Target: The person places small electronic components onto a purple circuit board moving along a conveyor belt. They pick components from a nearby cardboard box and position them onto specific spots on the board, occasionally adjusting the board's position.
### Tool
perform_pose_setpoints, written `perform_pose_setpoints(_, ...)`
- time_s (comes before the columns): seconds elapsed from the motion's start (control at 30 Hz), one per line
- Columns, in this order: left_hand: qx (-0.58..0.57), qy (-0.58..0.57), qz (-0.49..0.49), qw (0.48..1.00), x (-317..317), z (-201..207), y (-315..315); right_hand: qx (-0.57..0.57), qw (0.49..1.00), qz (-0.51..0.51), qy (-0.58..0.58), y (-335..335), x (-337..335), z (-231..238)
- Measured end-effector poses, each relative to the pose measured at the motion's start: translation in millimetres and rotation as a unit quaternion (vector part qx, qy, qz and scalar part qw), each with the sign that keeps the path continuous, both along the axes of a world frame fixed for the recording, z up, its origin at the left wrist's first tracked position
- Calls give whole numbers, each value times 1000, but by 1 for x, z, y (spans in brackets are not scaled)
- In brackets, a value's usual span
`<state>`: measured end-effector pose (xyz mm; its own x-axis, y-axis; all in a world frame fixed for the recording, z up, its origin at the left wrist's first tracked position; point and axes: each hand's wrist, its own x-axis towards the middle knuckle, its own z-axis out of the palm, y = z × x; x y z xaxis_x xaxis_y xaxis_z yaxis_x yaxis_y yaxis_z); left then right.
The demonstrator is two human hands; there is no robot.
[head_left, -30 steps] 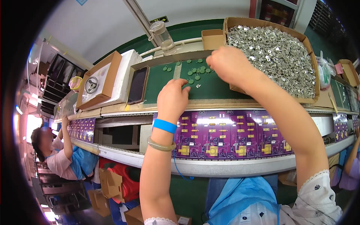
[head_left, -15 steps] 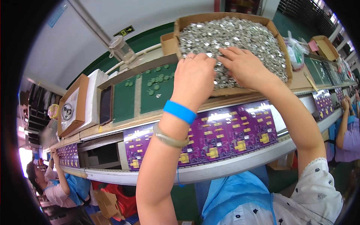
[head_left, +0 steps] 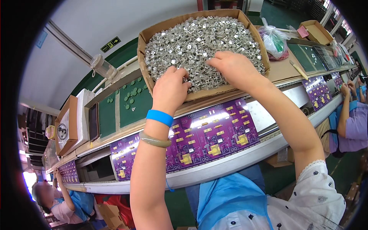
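Note:
A cardboard box [head_left: 264, 50] heaped with small bent silvery metal clips [head_left: 188, 34] stands beyond the rail. At its front left, my left hand [head_left: 170, 89] reaches over the rim with fingers curled in toward the clips. My right hand [head_left: 234, 68] is further right over the heap, its fingers drawn together and their tips down among the clips. Whatever either hand's fingertips hold is too small or hidden to make out. Below my forearms, purple circuit boards [head_left: 220, 132] with yellow and tan parts lie along the rail, partly covered by my left arm.
Green disc-shaped parts [head_left: 134, 92] lie on a green surface left of the box. A small carton [head_left: 71, 122] holds a reel. To the right are a plastic bag [head_left: 275, 40], a stick-like tool [head_left: 298, 69] and another carton [head_left: 317, 32]. Co-workers [head_left: 63, 199] are at both sides.
The view has shifted, so the box sits further left. My hands have moved apart, the right one going rightward over the clips. Its spread fingers have drawn together. The boards have shifted in view too.

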<state>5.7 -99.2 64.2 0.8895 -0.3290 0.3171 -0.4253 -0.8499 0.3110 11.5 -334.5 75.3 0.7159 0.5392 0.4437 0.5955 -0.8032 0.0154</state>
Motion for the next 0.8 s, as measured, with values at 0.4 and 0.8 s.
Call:
perform_pose_setpoints(0.4, -66, 54, 25, 996, -5, 11, -2, 22, 1000, 19, 0, -30, -4, -6)
perform_pose_setpoints(0.8, -202, 30, 16, 979, -10, 13, 2, 43, 996, 57, -49, -29, -2, -8)
